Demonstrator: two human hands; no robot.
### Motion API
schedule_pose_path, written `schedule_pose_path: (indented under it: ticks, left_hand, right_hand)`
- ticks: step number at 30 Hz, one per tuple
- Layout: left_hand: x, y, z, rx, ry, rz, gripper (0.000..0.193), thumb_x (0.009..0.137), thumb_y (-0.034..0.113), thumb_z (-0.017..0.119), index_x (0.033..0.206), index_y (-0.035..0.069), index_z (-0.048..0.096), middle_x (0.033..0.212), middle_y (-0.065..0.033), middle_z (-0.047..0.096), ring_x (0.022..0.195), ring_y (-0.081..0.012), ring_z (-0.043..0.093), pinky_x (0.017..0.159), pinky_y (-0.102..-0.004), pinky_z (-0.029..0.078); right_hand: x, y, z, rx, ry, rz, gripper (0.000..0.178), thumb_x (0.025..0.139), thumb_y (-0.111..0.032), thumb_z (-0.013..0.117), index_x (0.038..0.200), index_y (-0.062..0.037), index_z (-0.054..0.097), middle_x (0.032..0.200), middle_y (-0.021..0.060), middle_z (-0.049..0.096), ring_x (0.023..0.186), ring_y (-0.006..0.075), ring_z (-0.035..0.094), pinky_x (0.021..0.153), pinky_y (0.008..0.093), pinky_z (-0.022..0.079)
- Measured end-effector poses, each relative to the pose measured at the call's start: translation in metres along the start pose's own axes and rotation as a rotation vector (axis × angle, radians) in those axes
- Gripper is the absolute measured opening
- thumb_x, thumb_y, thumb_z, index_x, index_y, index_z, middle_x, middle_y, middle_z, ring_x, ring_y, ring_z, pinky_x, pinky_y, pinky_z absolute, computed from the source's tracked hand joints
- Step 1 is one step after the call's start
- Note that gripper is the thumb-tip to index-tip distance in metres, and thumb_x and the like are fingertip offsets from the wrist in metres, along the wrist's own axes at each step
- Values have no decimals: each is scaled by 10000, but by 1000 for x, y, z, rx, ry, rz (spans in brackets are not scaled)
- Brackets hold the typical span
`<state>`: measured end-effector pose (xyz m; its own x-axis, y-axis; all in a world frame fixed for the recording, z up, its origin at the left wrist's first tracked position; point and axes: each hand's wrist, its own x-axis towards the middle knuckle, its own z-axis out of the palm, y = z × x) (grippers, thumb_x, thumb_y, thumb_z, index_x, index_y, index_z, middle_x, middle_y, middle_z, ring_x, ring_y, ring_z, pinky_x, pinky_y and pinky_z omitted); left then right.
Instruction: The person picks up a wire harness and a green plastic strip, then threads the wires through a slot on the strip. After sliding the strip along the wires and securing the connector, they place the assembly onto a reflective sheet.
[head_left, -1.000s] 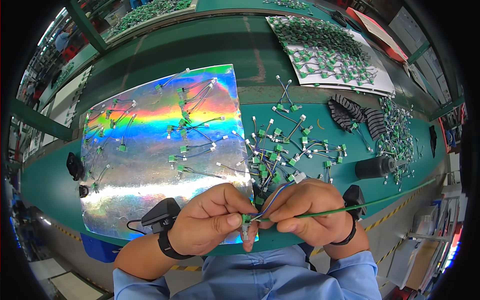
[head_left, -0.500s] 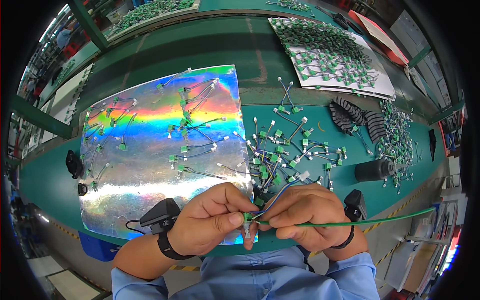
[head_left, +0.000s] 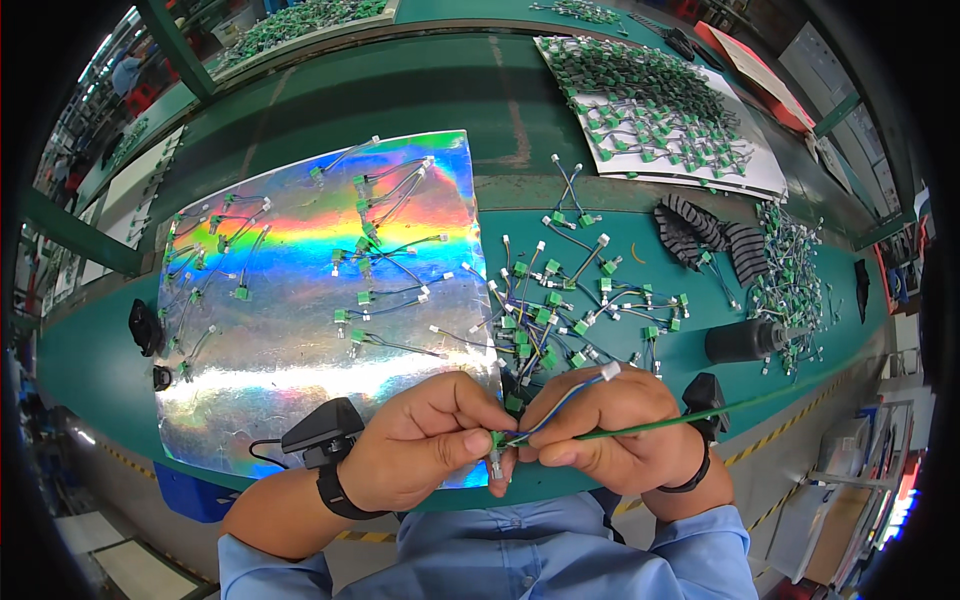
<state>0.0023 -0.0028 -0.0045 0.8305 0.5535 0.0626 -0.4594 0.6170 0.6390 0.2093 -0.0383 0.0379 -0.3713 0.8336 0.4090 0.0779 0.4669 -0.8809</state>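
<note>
My left hand [head_left: 425, 440] pinches a small green circuit board [head_left: 497, 439] between thumb and fingers, just in front of my body. A metal shaft [head_left: 496, 464] points down from this board, and blue and white wires run from it to a white plug [head_left: 611, 371] lying over my right hand. My right hand [head_left: 620, 430] is closed on a long thin green stick [head_left: 715, 411], whose tip reaches toward the board and whose far end rises to the right. Fingers partly hide where stick and board meet.
Several wired green boards [head_left: 545, 318] lie in a pile beyond my hands. More are spread on a shiny silver sheet [head_left: 270, 350] at left and a white sheet [head_left: 640, 165] at far right. A black bottle [head_left: 740, 342] lies near a striped cloth [head_left: 748, 250].
The outer end of the green stick has swung upward. The white plug has shifted slightly nearer, over my right hand. Both hands keep their hold.
</note>
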Motion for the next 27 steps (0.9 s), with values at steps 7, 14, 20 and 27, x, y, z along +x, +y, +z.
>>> schedule_pose_path:
  ticks: [7,14,20,27]
  left_hand:
    - [0,-2,1,-6,-20,31,159,922,66,495,1059,-14,494,925,-134,583,784,-196,597,701,-330,479]
    - [0,-1,0,6,-20,71,153,924,72,492,1054,-8,492,929,-134,578,783,-212,596,693,-346,482]
    - [0,-1,-1,-24,-4,39,155,927,82,488,1060,1,489,936,-137,577,785,-219,597,691,-354,485]
    - [1,3,0,-52,-4,42,165,931,92,483,1074,11,484,937,-134,577,791,-226,600,692,-360,486]
  right_hand:
    - [-5,3,4,161,9,95,134,838,-125,641,816,8,642,760,134,657,689,256,633,589,318,500]
    - [-3,1,15,389,126,194,151,842,-116,637,836,34,649,773,147,660,723,234,609,635,319,485]
    - [-3,9,14,315,50,58,84,882,-71,573,901,5,601,829,107,653,737,223,618,657,319,493]
    - [-6,12,17,302,115,7,105,878,-86,586,914,11,603,846,117,652,747,229,621,665,328,492]
